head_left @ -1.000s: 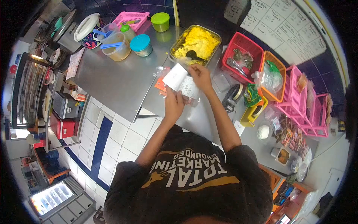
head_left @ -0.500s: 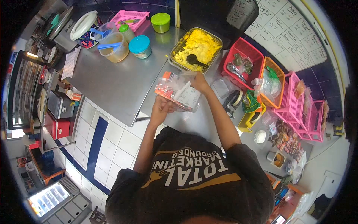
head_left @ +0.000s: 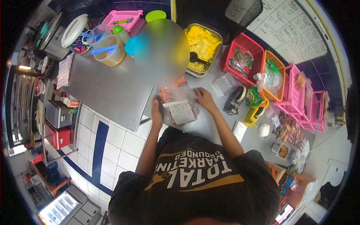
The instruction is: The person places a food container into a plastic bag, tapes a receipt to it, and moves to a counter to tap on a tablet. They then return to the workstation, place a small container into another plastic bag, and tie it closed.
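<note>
A clear plastic bag lies at the counter's front, with an orange-printed packet inside. A white paper receipt is on the side of the bag nearest me. My left hand grips the bag's left side, its fingertips partly hidden. On the opposite side, my right hand has bent fingers closed on the bag's upper right edge. Beyond the bag stands a metal tray of yellow shredded food, with a black scoop resting in it.
A blurred round patch hides part of the counter and the tray's left side. Tubs, including one with a blue handle, stand back left. Red and orange baskets, a clear container and a yellow tape dispenser are right.
The bag has turned so its receipt faces me, and it has come slightly nearer. My right hand has moved down from beside the tray. A blurred patch now covers the back.
</note>
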Tool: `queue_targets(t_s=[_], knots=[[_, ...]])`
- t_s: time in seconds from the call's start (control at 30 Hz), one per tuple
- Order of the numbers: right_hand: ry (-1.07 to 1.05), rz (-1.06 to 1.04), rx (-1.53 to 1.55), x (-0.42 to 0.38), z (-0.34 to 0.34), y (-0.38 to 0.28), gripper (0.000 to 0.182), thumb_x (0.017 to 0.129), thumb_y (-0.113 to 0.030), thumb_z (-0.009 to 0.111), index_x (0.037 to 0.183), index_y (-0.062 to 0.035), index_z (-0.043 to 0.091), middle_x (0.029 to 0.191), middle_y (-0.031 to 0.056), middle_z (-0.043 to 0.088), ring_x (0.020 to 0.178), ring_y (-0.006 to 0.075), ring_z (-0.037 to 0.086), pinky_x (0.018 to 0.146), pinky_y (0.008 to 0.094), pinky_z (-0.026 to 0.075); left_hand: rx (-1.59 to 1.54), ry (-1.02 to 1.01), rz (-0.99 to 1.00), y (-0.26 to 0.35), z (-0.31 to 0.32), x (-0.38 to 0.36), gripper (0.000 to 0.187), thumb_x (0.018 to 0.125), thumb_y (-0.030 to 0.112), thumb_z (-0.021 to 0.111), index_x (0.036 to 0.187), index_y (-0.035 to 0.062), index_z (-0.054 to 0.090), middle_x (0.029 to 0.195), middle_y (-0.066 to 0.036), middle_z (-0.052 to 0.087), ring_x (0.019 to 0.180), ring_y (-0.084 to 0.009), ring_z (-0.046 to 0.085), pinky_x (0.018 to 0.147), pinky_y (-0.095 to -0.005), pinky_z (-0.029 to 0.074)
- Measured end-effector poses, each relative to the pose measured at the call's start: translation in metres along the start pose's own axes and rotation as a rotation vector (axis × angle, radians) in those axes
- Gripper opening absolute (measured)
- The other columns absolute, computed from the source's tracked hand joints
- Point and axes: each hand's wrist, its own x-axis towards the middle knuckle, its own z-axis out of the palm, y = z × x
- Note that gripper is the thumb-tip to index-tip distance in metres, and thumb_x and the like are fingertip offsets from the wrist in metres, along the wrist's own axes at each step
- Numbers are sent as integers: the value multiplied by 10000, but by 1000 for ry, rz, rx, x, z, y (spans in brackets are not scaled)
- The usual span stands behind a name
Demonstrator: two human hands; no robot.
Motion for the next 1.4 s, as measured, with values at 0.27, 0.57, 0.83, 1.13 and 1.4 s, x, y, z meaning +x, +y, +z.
queue_targets(t_s=[0.27, 0.57, 0.83, 1.13, 1.4], knots=[[-135, 277, 746, -69, 39, -44, 627, 1028, -498, 279, 1431, -21, 323, 1369, 147, 459, 1262, 235, 438, 1074, 343, 342, -5, -133, -442, 6, 3, -26, 500, 1023, 431, 365, 1338, 56, 465, 1201, -108, 590, 1035, -205, 620, 850, -339, 534], [337, 224, 1051, -182, -14, -43, 645, 1017, -448, 387, 1495, -62, 188, 1398, 135, 425, 1266, 240, 459, 1040, 387, 407, -85, -600, -695, 60, 72, -85, 549, 1023, 433, 373, 1442, 83, 309, 1315, -93, 512, 1152, -222, 557, 940, -365, 488], [896, 14, 1160, -329, -43, 8, 565, 1006, -447, 400, 1360, -8, 432, 1246, 129, 571, 1101, 198, 588, 951, 351, 483, 335, -1305, -328, 34, 176, -179, 796, 919, 370, 628, 1493, 25, 198, 1407, -140, 335, 1301, -247, 408, 1051, -395, 394], [1165, -160, 1299, -550, -73, 62, 603, 1016, -497, 351, 1359, -8, 431, 1239, 141, 589, 1066, 212, 633, 895, 343, 535, 413, -1512, -740, -16, 238, -423, 626, 834, 326, 696, 1292, -30, 459, 1113, -142, 591, 967, -216, 631, 843, -341, 514], [1520, -164, 1269, -695, -102, 107, 585, 995, -562, 340, 1228, -54, 513, 1158, 97, 595, 1044, 180, 607, 890, 336, 510, 551, -1717, -865, -102, 267, -574, 582, 840, 326, 669, 1266, -23, 478, 1086, -139, 607, 945, -207, 640, 847, -330, 510]])
